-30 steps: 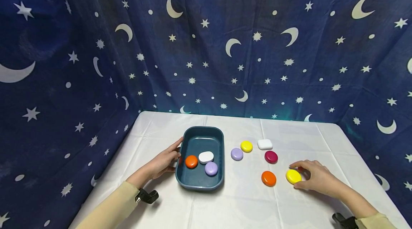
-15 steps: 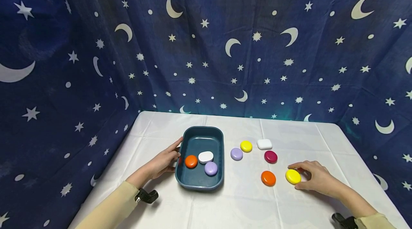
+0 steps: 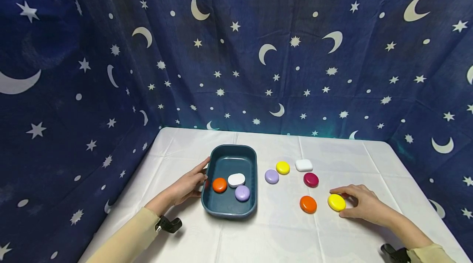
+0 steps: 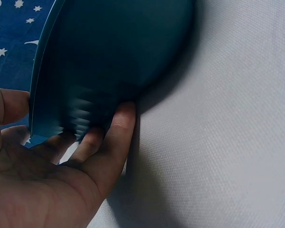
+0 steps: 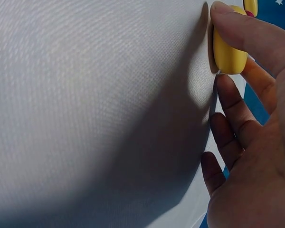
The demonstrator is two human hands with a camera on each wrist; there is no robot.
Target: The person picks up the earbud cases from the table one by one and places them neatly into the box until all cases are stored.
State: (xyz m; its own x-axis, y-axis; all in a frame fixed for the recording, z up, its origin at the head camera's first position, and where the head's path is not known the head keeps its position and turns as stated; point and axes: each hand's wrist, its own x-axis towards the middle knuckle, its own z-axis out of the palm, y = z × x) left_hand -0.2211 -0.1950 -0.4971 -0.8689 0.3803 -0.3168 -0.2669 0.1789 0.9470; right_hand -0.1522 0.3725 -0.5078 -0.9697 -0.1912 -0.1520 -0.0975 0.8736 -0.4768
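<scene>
My right hand (image 3: 363,204) is at the right of the table, thumb at the near edge and index finger at the far edge of a glossy yellow disc (image 3: 336,202). In the right wrist view the thumb overlaps this thick, rounded yellow disc (image 5: 229,52), and the other fingers spread below it. Beside the dark teal box (image 3: 229,209), my left hand (image 3: 186,187) touches the outer wall with outstretched fingers. The left wrist view has the fingertips (image 4: 125,114) against the box's side and the thumb by its rim. An orange disc (image 3: 219,185), a white oval piece (image 3: 236,180) and a lilac disc (image 3: 242,193) lie inside.
Between box and right hand lie another lilac disc (image 3: 272,176), a yellow disc (image 3: 283,168), a white rounded block (image 3: 304,165), a dark red disc (image 3: 311,179) and an orange disc (image 3: 308,204). A star-patterned curtain (image 3: 240,70) borders the white-covered table (image 3: 273,234).
The right thumb has shifted very slightly rightward along the yellow disc's near edge. The left hand, the box and the loose pieces stay in place.
</scene>
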